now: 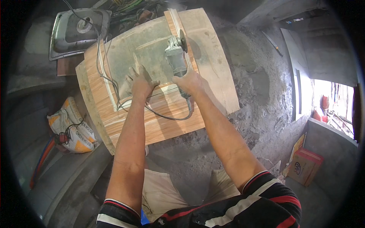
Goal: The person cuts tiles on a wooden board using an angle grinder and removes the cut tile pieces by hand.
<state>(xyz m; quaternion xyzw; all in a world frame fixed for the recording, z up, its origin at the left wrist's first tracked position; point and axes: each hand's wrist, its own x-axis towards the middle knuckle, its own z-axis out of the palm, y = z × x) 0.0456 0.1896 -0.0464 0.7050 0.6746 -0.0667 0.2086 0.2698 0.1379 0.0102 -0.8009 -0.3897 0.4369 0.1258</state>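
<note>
My right hand [189, 81] is wrapped around the body of a grey angle grinder [176, 60]. The grinder's disc [183, 41] stands on edge at the right strip of a wood-grain panel [159, 129], beside its pale inner edge. That panel frames a large opening, through which a dusty board surface [125, 57] shows. Fingers spread, my left hand [142, 81] rests or hovers near the opening's near edge, left of the grinder; contact is unclear. From the grinder's rear, a dark power cord [167, 117] loops left past my left wrist.
Under the panel lies a plywood sheet [216, 68]. A metal sink [62, 41] sits at the far left, with a printed sack [72, 127] nearer. Rough grey concrete [262, 91] spreads to the right. A cardboard box [304, 167] stands at the lower right. Dust hazes the far side.
</note>
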